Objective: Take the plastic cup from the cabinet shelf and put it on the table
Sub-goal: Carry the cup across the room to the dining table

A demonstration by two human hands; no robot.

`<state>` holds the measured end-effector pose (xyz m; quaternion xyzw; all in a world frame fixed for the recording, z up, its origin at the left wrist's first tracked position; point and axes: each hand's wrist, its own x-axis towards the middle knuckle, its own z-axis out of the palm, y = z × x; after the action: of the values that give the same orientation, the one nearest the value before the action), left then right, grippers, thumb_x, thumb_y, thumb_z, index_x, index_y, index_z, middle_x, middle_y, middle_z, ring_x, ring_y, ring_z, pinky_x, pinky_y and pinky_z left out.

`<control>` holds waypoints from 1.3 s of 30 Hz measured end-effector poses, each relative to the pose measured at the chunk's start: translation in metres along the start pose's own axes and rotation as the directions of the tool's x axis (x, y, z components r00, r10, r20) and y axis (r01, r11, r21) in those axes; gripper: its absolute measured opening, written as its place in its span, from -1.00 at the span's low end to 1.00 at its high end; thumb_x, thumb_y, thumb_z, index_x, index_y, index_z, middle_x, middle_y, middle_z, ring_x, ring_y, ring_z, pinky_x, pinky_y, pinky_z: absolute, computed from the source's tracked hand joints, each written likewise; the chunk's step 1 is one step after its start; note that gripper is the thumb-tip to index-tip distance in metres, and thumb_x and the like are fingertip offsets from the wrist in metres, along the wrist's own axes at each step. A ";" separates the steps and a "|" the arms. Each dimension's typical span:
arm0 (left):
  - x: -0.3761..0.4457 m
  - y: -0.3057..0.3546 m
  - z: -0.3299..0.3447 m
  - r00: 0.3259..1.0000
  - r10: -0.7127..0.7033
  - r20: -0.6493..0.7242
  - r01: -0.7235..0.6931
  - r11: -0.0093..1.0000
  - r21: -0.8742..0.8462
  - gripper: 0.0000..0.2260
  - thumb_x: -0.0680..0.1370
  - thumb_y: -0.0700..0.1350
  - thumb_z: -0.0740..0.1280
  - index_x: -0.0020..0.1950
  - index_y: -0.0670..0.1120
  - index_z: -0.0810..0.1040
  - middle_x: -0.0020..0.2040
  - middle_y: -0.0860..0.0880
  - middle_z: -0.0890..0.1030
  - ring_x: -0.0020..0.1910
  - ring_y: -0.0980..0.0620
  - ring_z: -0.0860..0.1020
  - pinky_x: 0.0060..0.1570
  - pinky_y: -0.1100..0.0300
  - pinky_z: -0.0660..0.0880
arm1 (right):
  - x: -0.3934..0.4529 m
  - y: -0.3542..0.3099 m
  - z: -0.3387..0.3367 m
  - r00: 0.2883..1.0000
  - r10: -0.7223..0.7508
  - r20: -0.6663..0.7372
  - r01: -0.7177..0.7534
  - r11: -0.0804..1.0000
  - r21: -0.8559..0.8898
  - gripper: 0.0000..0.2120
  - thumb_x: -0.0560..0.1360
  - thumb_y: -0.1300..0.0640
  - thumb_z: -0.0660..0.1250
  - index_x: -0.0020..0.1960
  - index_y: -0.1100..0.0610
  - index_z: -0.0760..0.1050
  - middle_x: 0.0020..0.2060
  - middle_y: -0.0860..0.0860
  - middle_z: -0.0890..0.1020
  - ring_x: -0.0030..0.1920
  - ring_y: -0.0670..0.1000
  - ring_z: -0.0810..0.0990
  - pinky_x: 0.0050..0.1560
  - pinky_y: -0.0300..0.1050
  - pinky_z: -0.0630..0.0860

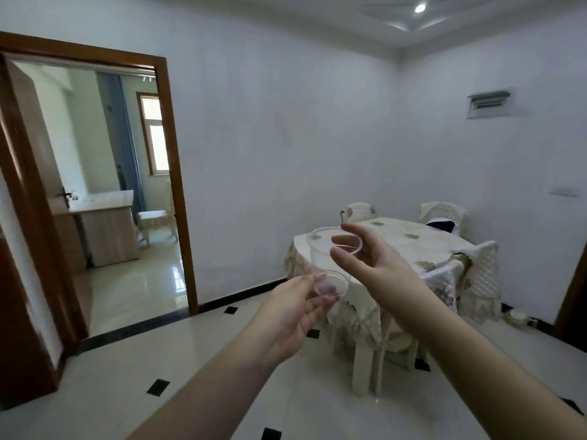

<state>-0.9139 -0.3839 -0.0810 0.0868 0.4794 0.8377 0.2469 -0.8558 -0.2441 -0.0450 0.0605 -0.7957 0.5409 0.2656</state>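
A clear plastic cup (320, 258) is held tilted in mid-air in front of me, its rim toward the table. My left hand (295, 312) pinches the cup's round base with its fingertips. My right hand (371, 258) grips the rim, thumb and fingers around it. The table (409, 246), draped in a cream cloth with leaf patterns, stands ahead at the right against the wall. The cabinet is out of view.
Chairs with quilted cream covers (476, 274) surround the table. A dark item (443, 225) lies at the table's far side. An open wooden doorway (178, 185) at the left leads to another room. Glossy tiled floor (197, 369) lies between me and the table.
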 end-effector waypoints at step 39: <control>0.441 0.155 -0.204 0.937 0.058 -0.345 -0.041 0.998 0.055 -0.73 0.58 -0.02 0.34 0.08 -0.23 0.62 -0.02 -0.24 0.72 -0.15 -0.10 0.73 -0.32 0.18 0.63 | 0.467 0.233 0.192 0.975 0.027 0.222 -0.060 0.988 0.143 -0.22 0.17 -0.46 0.37 0.31 -0.14 0.43 0.06 -0.18 0.63 -0.06 -0.26 0.60 -0.17 -0.44 0.48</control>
<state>-1.4237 -0.3841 -0.0976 -0.0443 0.5326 0.8343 0.1354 -1.4117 -0.2316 -0.0631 0.1219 -0.7788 0.5946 0.1587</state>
